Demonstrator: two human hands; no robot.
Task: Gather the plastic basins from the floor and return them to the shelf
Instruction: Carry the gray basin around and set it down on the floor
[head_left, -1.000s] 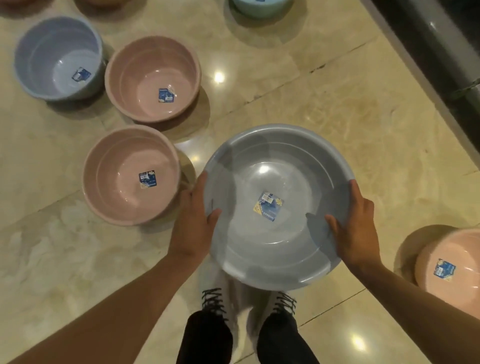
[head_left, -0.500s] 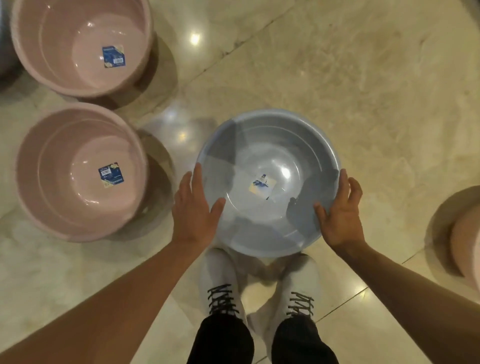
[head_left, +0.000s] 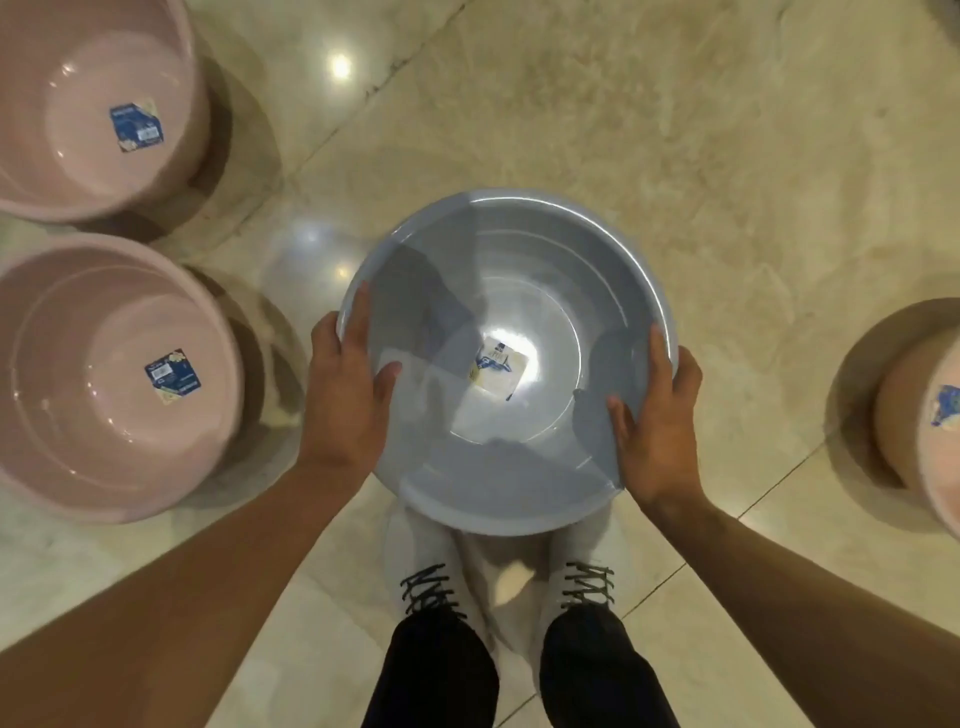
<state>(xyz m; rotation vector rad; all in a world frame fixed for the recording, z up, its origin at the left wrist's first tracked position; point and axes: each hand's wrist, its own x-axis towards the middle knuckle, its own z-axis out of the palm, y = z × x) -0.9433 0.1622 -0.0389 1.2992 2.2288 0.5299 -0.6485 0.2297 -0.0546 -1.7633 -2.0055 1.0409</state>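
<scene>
Head view, nearest first: two white shoes (head_left: 587, 571) with dark laces planted on the polished stone floor (head_left: 675, 156), dark trouser legs below them. Just above the shoes, a blue-grey basin (head_left: 519, 291) held level in the air, mouth up. Left hand (head_left: 345, 395) clamped on the left rim, thumb hooked inside the wall and fingers outside; right hand (head_left: 657, 415) clamped on the right rim the same way, hands well apart on opposite sides. Nothing in the basin but a small label (head_left: 496, 369) stuck to the bottom, partly washed out by glare. Probably light, thin plastic, stiff at the rolled rim yet likely to flex in the wall if squeezed; glossy enough to slip, so best taken at the rim on opposite sides, as here, or stacked inside another of its kind. Further out on the left, a pink basin (head_left: 104, 374) standing on the floor, empty apart from its label; beyond it a second pink basin (head_left: 78, 119), likewise empty but for a label. At the right edge, part of a third pink basin (head_left: 930, 415), cut off by the frame, contents not fully visible. No shelf in sight. Several basins on the floor not yet gathered, so the job looks early to midway.
</scene>
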